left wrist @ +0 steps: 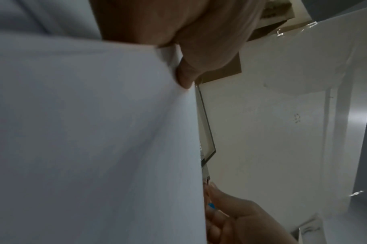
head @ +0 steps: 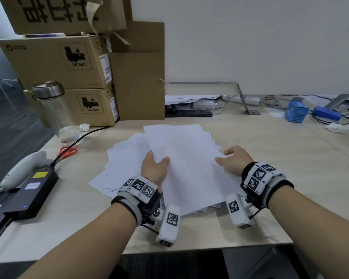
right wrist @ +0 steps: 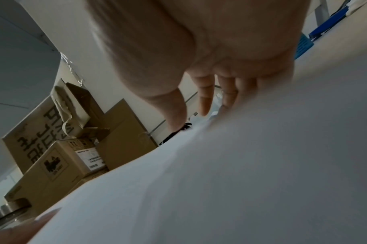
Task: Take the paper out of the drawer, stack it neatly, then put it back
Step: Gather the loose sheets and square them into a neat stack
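Loose white paper sheets [head: 125,164] lie fanned out on the light wooden desk [head: 270,158]. A top sheaf of paper [head: 187,162] is tilted up between both hands. My left hand [head: 155,166] grips its left edge, thumb [left wrist: 184,79] pressed on the sheet's face and fingers underneath. My right hand [head: 232,160] holds the right edge, thumb on top and fingers [right wrist: 205,99] stretched along the far side. The paper [left wrist: 84,140] fills most of the left wrist view, and the paper [right wrist: 241,181] covers the lower right wrist view. No drawer is in sight.
Stacked cardboard boxes [head: 65,63] stand at the back left, with a steel-lidded bottle [head: 50,103] and a glass [head: 69,133] in front. Orange scissors [head: 68,152], a black power brick [head: 32,190] and a white controller [head: 22,168] lie left. A power strip [head: 189,112], blue box [head: 296,110] and cables sit behind.
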